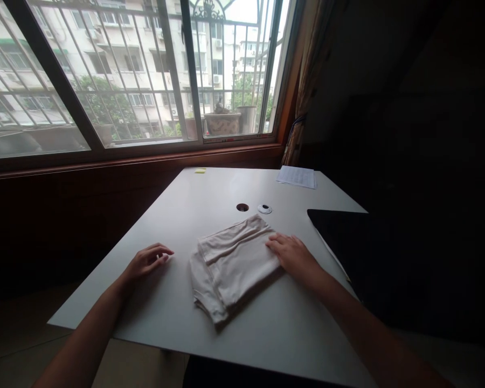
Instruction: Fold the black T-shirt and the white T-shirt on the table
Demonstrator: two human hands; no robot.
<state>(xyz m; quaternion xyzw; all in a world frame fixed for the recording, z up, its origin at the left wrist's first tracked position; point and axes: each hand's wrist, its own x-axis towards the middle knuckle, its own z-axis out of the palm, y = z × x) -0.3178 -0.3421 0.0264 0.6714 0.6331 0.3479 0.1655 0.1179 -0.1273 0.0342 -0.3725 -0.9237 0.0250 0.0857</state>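
Observation:
A cream-coloured folded garment lies at a slant on the white table, with a narrow folded layer along its upper part and a loose end sticking out at the lower left. Its exact kind does not show. My right hand rests on the garment's right edge, fingers laid over the cloth and pointing left. To the left of the garment, apart from it, my left hand hovers at or just over the tabletop. Its fingers are loosely bent and separated from the thumb, with nothing between them.
Beyond the garment are a round cable hole and its white ring-shaped cover. Printed papers and a yellow sticky note lie at the far edge. A dark surface borders the table's right side; a barred window stands behind.

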